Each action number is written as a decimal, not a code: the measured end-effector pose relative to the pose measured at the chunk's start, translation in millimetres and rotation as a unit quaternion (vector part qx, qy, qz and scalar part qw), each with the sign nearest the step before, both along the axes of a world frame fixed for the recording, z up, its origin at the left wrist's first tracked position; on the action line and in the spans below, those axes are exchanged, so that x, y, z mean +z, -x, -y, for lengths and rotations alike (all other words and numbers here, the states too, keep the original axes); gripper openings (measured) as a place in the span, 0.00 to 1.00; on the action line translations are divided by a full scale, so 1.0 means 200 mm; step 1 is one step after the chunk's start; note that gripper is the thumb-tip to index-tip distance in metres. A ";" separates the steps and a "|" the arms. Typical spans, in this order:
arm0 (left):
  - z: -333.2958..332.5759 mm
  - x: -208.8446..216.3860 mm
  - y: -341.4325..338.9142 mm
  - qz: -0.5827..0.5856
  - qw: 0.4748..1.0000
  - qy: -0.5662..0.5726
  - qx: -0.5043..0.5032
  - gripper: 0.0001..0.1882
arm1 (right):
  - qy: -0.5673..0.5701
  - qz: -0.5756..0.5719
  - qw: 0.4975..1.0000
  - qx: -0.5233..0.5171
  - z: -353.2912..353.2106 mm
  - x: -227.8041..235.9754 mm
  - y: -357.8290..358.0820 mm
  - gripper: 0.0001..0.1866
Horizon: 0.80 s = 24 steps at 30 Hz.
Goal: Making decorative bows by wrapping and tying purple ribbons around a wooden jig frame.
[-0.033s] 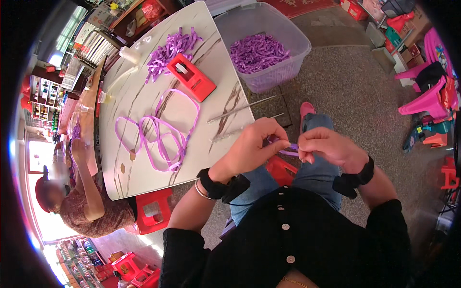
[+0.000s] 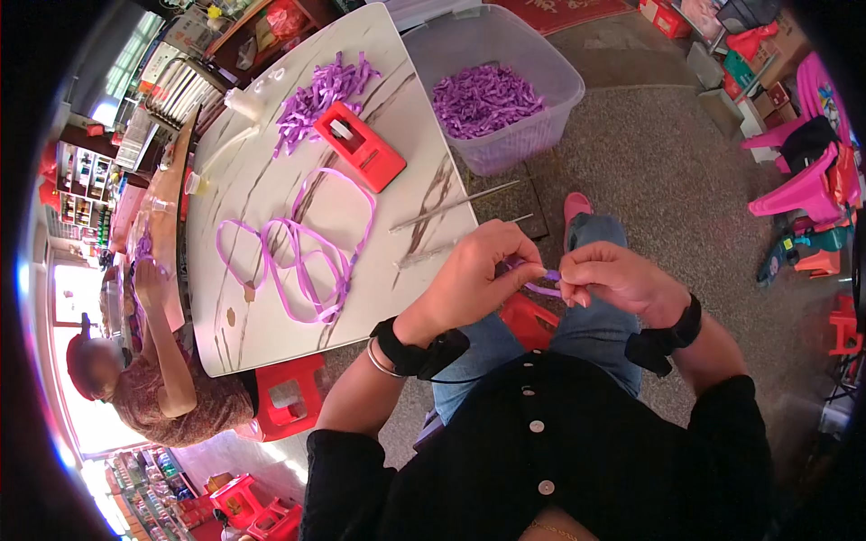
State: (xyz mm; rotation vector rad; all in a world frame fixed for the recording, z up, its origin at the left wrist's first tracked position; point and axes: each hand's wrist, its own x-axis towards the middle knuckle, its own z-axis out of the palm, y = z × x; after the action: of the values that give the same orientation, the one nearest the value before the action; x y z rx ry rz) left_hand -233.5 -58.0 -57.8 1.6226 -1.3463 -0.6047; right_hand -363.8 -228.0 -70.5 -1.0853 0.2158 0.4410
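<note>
Above my lap, my left hand point(image 2: 494, 270) and my right hand point(image 2: 618, 279) meet fingertip to fingertip, both closed in a pinch. Between them runs a narrow purple ribbon point(image 2: 543, 289), with a small darker purple bit at the fingertips; fingers hide most of it. Left of my hands, a long loose light purple ribbon point(image 2: 345, 278) lies in loops on the marble-patterned table point(image 2: 271, 189). A slim metal rod point(image 2: 456, 206) lies near the table edge beside my left hand, with another thin rod closer to me.
A red tape dispenser point(image 2: 386, 169) stands by a pile of purple folded ribbon pieces point(image 2: 329, 95). Beyond the table edge, a clear plastic bin point(image 2: 550, 63) holds many more. At the left, another person point(image 2: 180, 397) sits with raised hands. Pink chairs point(image 2: 798, 185) stand far right.
</note>
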 end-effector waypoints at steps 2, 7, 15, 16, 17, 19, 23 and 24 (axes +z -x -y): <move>0.00 -0.02 -0.01 0.007 1.000 -0.002 0.003 0.06 | -0.005 0.006 0.999 -0.033 0.00 -0.04 0.01 0.09; 0.01 -0.11 -0.13 -0.081 0.982 -0.006 0.173 0.09 | 0.183 0.084 0.973 -0.110 0.05 0.02 -0.04 0.10; 0.09 -0.26 -0.39 -0.075 0.966 -0.028 0.245 0.11 | 0.328 0.192 0.897 -0.226 0.06 -0.26 -0.29 0.09; 0.10 -0.29 -0.41 -0.062 0.964 -0.057 0.253 0.11 | 0.343 0.210 0.888 -0.222 0.06 -0.31 -0.31 0.09; 0.10 -0.31 -0.41 -0.061 0.964 -0.056 0.253 0.11 | 0.324 0.202 0.900 -0.209 0.05 -0.37 -0.34 0.09; 0.10 -0.34 -0.42 -0.022 0.958 -0.064 0.279 0.11 | 0.283 0.209 0.912 -0.211 0.00 -0.48 -0.37 0.09; 0.12 -0.33 -0.42 -0.016 0.959 -0.071 0.274 0.11 | 0.206 0.208 0.933 -0.210 -0.05 -0.61 -0.39 0.10; 0.12 -0.33 -0.42 -0.007 0.963 -0.073 0.260 0.11 | 0.191 0.199 0.935 -0.222 -0.07 -0.62 -0.39 0.10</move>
State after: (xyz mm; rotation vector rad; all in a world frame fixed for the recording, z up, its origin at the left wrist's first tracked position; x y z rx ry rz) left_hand -150.1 -82.5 -124.2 1.9883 -0.8219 -0.3996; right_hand -285.2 -214.7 -195.0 -1.4347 0.1813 -0.2422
